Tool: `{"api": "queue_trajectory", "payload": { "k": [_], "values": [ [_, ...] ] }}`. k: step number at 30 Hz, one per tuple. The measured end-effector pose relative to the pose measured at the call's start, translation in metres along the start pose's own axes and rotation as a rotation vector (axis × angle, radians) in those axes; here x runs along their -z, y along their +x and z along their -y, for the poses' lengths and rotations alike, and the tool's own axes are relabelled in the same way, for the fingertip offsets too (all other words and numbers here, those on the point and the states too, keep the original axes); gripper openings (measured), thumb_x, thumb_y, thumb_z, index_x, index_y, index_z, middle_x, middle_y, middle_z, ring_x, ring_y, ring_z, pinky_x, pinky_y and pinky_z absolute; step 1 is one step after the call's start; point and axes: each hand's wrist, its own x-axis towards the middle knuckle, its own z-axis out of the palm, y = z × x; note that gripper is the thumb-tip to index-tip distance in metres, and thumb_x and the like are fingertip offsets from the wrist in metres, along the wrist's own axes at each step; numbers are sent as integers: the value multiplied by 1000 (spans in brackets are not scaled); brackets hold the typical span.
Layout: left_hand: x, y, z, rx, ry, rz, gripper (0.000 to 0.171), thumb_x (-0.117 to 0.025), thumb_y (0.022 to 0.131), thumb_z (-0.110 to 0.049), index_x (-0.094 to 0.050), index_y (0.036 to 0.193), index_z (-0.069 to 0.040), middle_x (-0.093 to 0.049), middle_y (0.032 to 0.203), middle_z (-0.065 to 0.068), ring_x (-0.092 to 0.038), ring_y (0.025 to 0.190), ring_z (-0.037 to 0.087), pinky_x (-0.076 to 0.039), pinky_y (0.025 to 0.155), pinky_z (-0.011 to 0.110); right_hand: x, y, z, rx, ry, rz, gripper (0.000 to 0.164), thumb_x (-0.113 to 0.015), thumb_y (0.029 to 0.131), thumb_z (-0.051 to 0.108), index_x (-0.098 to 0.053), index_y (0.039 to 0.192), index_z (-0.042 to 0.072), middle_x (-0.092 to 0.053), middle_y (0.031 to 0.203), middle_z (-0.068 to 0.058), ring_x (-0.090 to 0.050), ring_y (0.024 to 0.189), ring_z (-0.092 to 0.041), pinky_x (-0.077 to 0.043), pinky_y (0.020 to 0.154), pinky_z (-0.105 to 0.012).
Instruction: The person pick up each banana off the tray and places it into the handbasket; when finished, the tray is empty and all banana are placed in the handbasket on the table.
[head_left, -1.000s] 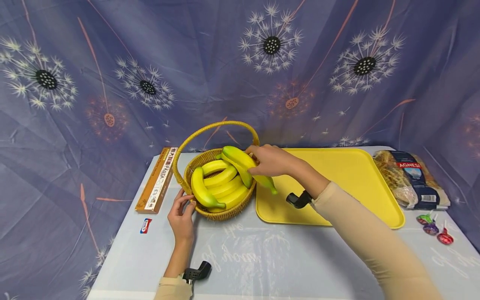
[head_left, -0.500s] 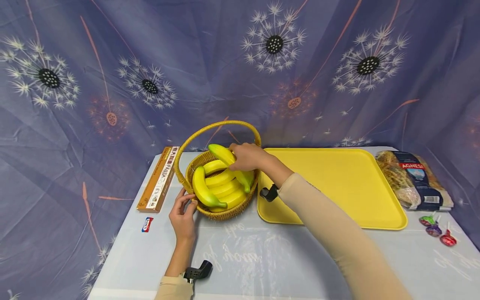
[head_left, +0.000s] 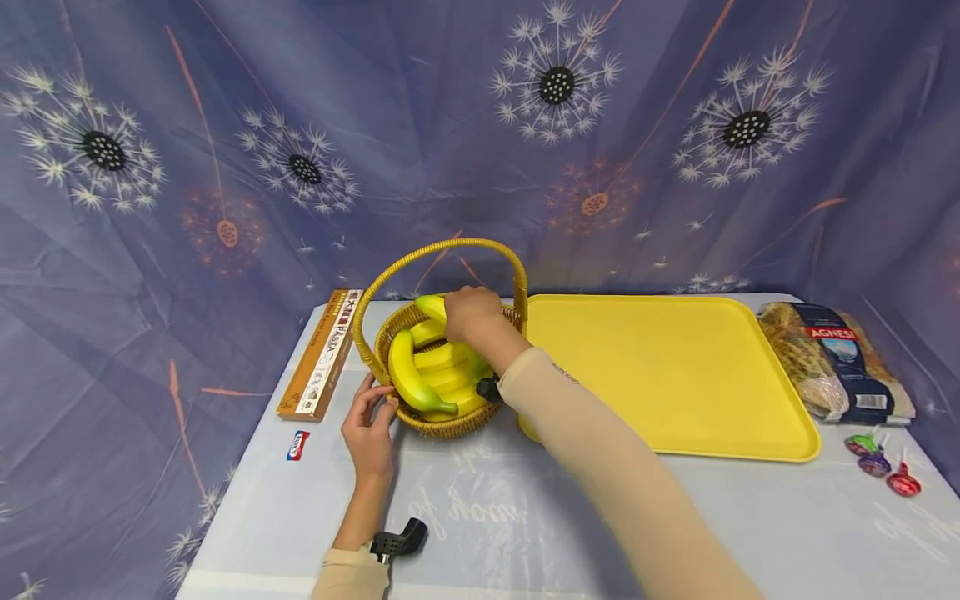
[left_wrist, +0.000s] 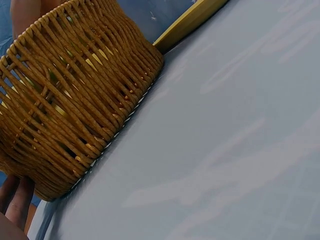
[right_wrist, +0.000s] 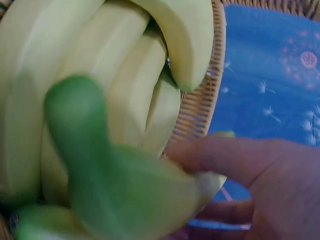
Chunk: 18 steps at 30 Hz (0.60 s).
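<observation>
My right hand is over the back right part of the wicker basket and grips a banana. In the right wrist view, that banana lies blurred across the foreground, its green stem end over the others. Several bananas fill the basket, curved along one another. At the basket's front left, below the foot of its arched handle, my left hand holds the rim with thumb and fingers. Seen from the left wrist, the woven basket wall takes up the upper left, with fingertips against it.
A yellow tray lies right of the basket, close by it. Left of the basket is a long pasta box with a small red-and-blue packet below. A pasta bag and lollipops are at the far right.
My right hand has carried the banana leftward from above the tray's edge to inside the basket and lowered it. The left hand has kept its place at the rim.
</observation>
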Motion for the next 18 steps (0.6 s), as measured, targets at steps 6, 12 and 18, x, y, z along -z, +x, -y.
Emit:
{"api": "queue_trajectory", "payload": {
  "k": [6, 12, 18],
  "values": [
    [-2, -1, 1, -8, 0, -2, 15, -58, 85, 11, -63, 99, 16, -51, 136, 19, -58, 111, 33, -49, 85, 23, -11, 0, 12, -23, -131, -80, 29, -61, 94, 26, -64, 122, 20, -63, 107, -2, -58, 84, -21, -48, 59, -31],
    [-2, 0, 1, -12, -1, 7, 16, -58, 86, 10, -62, 100, 16, -51, 136, 17, -58, 111, 31, -49, 86, 23, -15, 0, 14, -26, -162, -116, 30, -63, 92, 22, -65, 122, 22, -63, 112, -2, -60, 94, -22, -53, 66, -33],
    [0, -1, 1, -10, 3, -4, 15, -57, 86, 10, -63, 99, 16, -51, 136, 18, -57, 111, 32, -49, 86, 23, -21, 2, 18, 7, -185, -131, 33, -65, 90, 23, -65, 123, 20, -63, 117, -3, -58, 105, -26, -50, 89, -37]
  ]
}}
